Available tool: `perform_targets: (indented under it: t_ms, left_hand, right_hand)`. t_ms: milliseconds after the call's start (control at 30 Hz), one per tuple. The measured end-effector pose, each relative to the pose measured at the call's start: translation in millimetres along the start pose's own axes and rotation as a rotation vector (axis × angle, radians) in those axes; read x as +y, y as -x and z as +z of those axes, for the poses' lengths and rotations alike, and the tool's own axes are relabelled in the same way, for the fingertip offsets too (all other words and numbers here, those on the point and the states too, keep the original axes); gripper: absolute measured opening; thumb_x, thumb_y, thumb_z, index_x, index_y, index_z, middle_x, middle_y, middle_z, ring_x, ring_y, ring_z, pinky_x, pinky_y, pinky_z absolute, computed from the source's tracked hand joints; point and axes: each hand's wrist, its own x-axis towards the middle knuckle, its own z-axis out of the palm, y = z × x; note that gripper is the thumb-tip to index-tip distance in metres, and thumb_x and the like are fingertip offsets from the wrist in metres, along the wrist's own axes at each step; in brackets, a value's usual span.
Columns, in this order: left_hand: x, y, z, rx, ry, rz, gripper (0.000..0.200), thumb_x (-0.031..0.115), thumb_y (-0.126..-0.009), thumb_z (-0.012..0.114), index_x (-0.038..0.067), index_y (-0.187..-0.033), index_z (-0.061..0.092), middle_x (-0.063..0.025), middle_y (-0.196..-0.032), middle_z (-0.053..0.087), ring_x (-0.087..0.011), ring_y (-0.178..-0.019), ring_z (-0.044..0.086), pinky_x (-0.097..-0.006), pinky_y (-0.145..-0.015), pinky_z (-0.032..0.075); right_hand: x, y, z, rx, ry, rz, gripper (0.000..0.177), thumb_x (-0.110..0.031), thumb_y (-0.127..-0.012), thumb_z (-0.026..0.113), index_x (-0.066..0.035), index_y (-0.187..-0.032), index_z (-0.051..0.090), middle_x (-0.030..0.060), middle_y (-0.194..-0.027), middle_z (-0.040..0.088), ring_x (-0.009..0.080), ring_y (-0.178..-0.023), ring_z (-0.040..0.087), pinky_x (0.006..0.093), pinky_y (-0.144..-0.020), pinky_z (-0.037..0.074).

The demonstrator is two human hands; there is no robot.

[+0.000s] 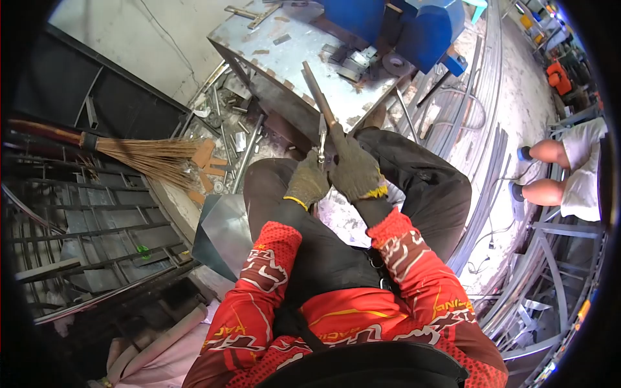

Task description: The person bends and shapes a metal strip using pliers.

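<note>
Both my hands wear dark grey work gloves with yellow cuffs and are close together above my lap. My left hand (307, 181) is closed around a small silver metal tool (321, 137) that points up toward the table. Beside it my right hand (354, 169) grips the lower end of a long, narrow brownish metal piece (317, 94). The far end of this piece reaches over the near edge of the metal table (259, 40). My fingertips are partly hidden by the gloves, and the tool's handle is covered by my left hand.
A blue machine (424, 32) stands on the table's far right. A straw broom (139, 154) and metal scraps lie left. Long metal bars (475, 149) run along the right floor, near another person's legs (546, 171). A bent sheet-metal piece (223, 233) is beside my left knee.
</note>
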Motion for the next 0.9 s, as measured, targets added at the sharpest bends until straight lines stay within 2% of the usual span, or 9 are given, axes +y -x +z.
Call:
perform_targets:
  t_ms: [133,200,300,433,467,600,667,767,900]
  left_hand:
    - [16,3,-13,-0.043,-0.009,-0.033,0.045,0.02,-0.088,0.072,-0.005,-0.121,0.055,-0.0329,-0.115,0.066,-0.0536,-0.109,0.062,-0.0555,-0.091,0.052]
    - [14,6,-11,-0.024,0.108,0.062,0.03,0.014,-0.086,0.069,0.002,-0.109,0.054,-0.0209,-0.097,0.065,-0.0436,-0.09,0.064,-0.0495,-0.082,0.053]
    - [-1,-1,3,-0.021,0.07,-0.068,0.027,0.014,-0.085,0.068,0.001,-0.105,0.055,-0.0208,-0.096,0.065,-0.0423,-0.091,0.064,-0.0489,-0.082,0.053]
    - [-39,-16,22,-0.005,-0.456,0.359,0.03,0.012,-0.086,0.067,0.0,-0.113,0.063,-0.0195,-0.107,0.069,-0.0369,-0.107,0.064,-0.0435,-0.098,0.05]
    - [-24,-8,9,-0.07,-0.249,0.237,0.039,0.021,-0.094,0.062,-0.002,-0.125,0.058,-0.0292,-0.116,0.064,-0.0505,-0.111,0.061,-0.0538,-0.095,0.05]
    - [-51,-15,18,0.053,-0.225,0.381,0.038,0.018,-0.09,0.064,-0.003,-0.12,0.057,-0.0287,-0.109,0.065,-0.0503,-0.104,0.063,-0.0531,-0.092,0.051]
    - [24,3,-20,-0.165,0.138,-0.169,0.043,0.016,-0.085,0.066,-0.005,-0.121,0.055,-0.0293,-0.108,0.067,-0.0516,-0.101,0.064,-0.0522,-0.09,0.053]
    - [3,-1,-5,-0.072,0.041,-0.036,0.046,0.018,-0.082,0.067,-0.005,-0.12,0.055,-0.0305,-0.106,0.068,-0.0524,-0.101,0.064,-0.0528,-0.089,0.054]
    - [33,9,-17,-0.01,-0.023,-0.06,0.048,0.018,-0.082,0.068,-0.001,-0.124,0.055,-0.0316,-0.106,0.067,-0.0515,-0.104,0.065,-0.055,-0.089,0.053]
  right_hand:
    - [5,21,-1,0.023,0.012,-0.04,0.071,-0.008,-0.09,0.062,-0.012,-0.157,0.04,0.0241,-0.097,0.063,0.0459,-0.08,0.067,0.0552,-0.064,0.052]
    - [15,62,-7,-0.019,0.023,-0.058,0.078,-0.006,-0.087,0.064,-0.013,-0.16,0.038,0.0216,-0.09,0.06,0.0426,-0.073,0.066,0.0543,-0.061,0.051]
    - [15,83,-14,-0.019,0.055,-0.047,0.078,-0.006,-0.086,0.064,-0.014,-0.159,0.039,0.0204,-0.094,0.061,0.0416,-0.072,0.066,0.053,-0.06,0.051]
    - [-2,18,-7,0.014,0.066,-0.028,0.073,-0.008,-0.087,0.066,-0.012,-0.155,0.042,0.0188,-0.098,0.064,0.0436,-0.076,0.067,0.0529,-0.061,0.052]
    - [-2,9,-3,0.019,0.061,-0.031,0.073,-0.008,-0.087,0.066,-0.012,-0.155,0.042,0.0188,-0.098,0.064,0.0436,-0.076,0.067,0.0529,-0.061,0.052]
    - [-1,18,-6,0.023,0.05,-0.042,0.079,-0.006,-0.083,0.067,-0.014,-0.157,0.041,0.0194,-0.099,0.064,0.0422,-0.079,0.068,0.052,-0.063,0.053]
    - [5,55,-17,-0.004,0.027,-0.067,0.077,-0.006,-0.085,0.066,-0.014,-0.157,0.041,0.0188,-0.099,0.064,0.0431,-0.078,0.067,0.0523,-0.061,0.052]
    - [16,92,-21,-0.131,0.065,0.037,0.083,-0.004,-0.084,0.066,-0.015,-0.161,0.037,0.0181,-0.096,0.064,0.0419,-0.075,0.066,0.0521,-0.062,0.052]
    - [21,30,-12,0.001,-0.013,-0.069,0.084,-0.003,-0.083,0.065,-0.015,-0.161,0.037,0.0194,-0.095,0.064,0.0418,-0.08,0.067,0.0525,-0.066,0.053]
